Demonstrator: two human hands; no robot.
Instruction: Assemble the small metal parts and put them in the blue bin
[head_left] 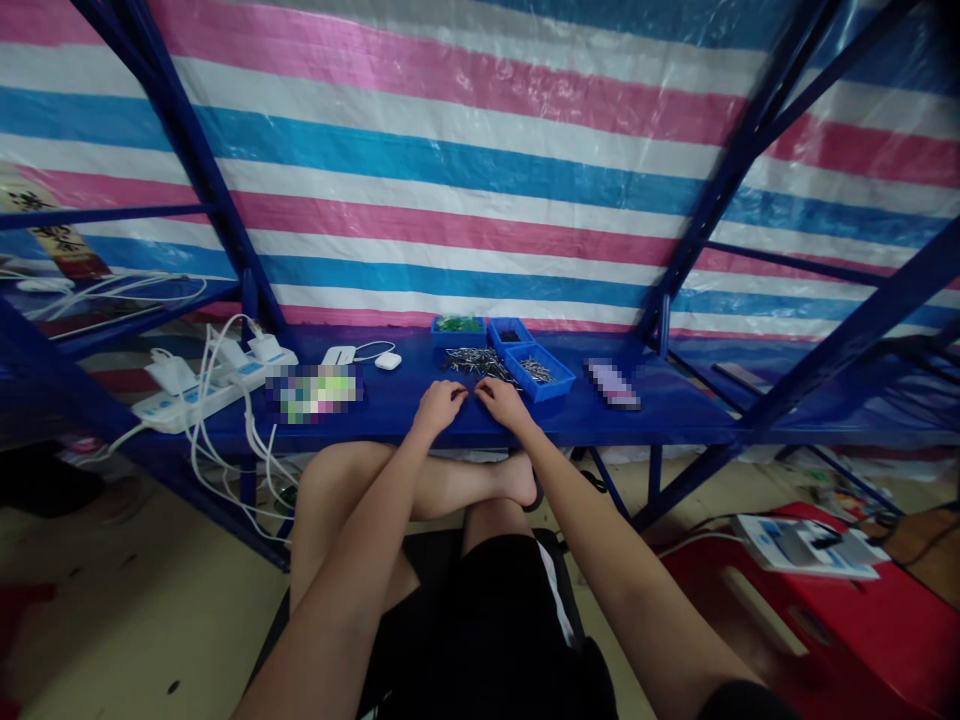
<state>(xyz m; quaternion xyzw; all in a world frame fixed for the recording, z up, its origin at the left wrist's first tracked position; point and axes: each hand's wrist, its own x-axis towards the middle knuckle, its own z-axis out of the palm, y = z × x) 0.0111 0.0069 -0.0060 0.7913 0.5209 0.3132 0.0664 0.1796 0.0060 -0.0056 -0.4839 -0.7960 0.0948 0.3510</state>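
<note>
At the front of the blue table (390, 410), my left hand (441, 406) and my right hand (498, 401) face each other with a small gap between. Fingers and thumbs on both are drawn together in a pinch. Whatever they hold, if anything, is too small to make out. Just beyond the fingertips lies a loose pile of small dark and silvery pieces (474, 361). A blue tray (541, 390) of thin metallic pieces sits right of the pile, near my right hand. Behind stand a blue tray (459, 341) with green pieces and another blue tray (510, 331) with dark contents.
White power strips (217, 390) with tangled cables lie at the table's left. Near them are a white charger (340, 355) and a small white case (388, 361). A blurred phone-shaped item (613, 384) rests at right. Blue metal frame posts (664, 320) flank a striped sheet (465, 180).
</note>
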